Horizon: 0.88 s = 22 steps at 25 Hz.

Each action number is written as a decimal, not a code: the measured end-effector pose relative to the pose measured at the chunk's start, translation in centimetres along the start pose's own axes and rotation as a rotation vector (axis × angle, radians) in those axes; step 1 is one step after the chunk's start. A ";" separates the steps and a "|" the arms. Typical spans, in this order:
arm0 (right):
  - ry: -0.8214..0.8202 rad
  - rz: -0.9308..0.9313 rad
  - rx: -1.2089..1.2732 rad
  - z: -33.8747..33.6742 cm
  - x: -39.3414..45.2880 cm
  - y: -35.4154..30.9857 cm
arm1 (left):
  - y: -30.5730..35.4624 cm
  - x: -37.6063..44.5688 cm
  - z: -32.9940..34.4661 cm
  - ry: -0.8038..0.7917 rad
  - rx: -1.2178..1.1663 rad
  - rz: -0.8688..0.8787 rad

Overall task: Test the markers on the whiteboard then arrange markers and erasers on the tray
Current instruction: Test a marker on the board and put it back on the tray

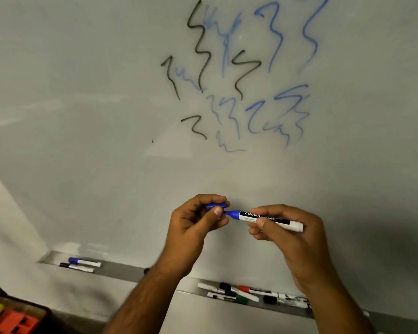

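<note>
A blue cap (216,206) is pinched in the curled fingers of the left hand (198,225), just off the tip of a blue marker (263,217) gripped by the right hand (290,237) before the scribbled whiteboard (82,116). On the tray (121,271) below, two markers (81,264) are laid at the left and a cluster of markers (246,294) at the right.

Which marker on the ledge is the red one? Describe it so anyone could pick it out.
Follow the grey tray along the whiteboard's bottom edge to the cluster of markers right of the left hand's forearm. The red marker lies at the cluster's upper edge. It alone has a red-orange cap; its neighbours are capped black or green.
</note>
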State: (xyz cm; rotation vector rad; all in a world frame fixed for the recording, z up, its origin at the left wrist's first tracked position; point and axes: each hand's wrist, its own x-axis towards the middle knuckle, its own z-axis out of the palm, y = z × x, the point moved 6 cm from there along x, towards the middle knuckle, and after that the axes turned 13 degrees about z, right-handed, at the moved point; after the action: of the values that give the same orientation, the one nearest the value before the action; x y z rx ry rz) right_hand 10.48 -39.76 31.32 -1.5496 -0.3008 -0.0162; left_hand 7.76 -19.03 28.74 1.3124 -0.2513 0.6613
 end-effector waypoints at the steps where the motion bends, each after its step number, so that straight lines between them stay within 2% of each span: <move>1: -0.015 0.004 0.006 -0.5 -0.2 0.2 | -0.1 -0.5 0.2 -0.002 0.005 -0.015; 6: -0.117 0.062 0.001 -1.0 -0.3 2.1 | -1.0 -2.6 1.1 0.016 0.020 -0.094; 12: -0.207 0.096 -0.004 1.9 -0.3 3.6 | -2.1 -4.1 0.3 0.262 -0.117 -0.179; 14: -0.220 0.096 -0.017 3.7 -0.5 4.0 | -2.4 -4.5 -0.4 0.299 -0.108 -0.174; 22: -0.206 0.065 -0.017 13.2 -0.2 6.2 | -2.1 -4.0 -9.2 0.345 -0.064 -0.132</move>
State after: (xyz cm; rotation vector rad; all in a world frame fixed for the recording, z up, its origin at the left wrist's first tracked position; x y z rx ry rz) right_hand 9.11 -26.60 25.08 -1.5793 -0.4137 0.1932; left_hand 4.04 -11.78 22.59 1.1214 0.0938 0.7479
